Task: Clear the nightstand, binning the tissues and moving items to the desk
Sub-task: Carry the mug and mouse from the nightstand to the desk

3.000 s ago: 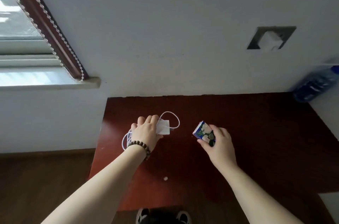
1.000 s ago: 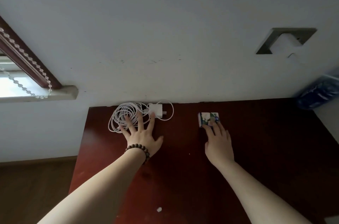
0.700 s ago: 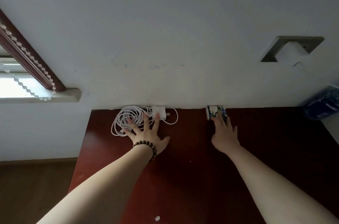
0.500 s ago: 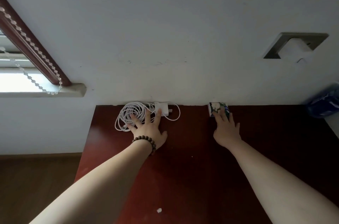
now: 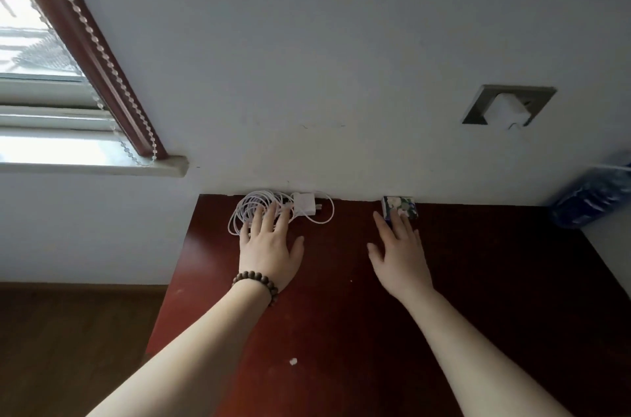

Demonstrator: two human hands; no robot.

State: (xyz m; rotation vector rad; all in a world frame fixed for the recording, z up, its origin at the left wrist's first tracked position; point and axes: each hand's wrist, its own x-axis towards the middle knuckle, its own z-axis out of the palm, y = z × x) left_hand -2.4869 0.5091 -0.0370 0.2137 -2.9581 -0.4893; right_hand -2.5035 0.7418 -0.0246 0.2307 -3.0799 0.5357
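On the desk point(image 5: 341, 314), a coiled cable with charger point(image 5: 309, 205) lies against the back wall, left of a small packet point(image 5: 399, 206); a bottle point(image 5: 594, 198) lies far right.

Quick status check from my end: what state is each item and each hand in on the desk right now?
Charger cable: coiled, lying flat against the wall.
Charger brick: lying flat, cable attached.
Small floral pack: set down against the wall.
Left hand: open, fingers spread over the coil.
Right hand: open, fingertips at the pack.
Wall socket: a white plug in it.
Desk: one white scrap near the front.
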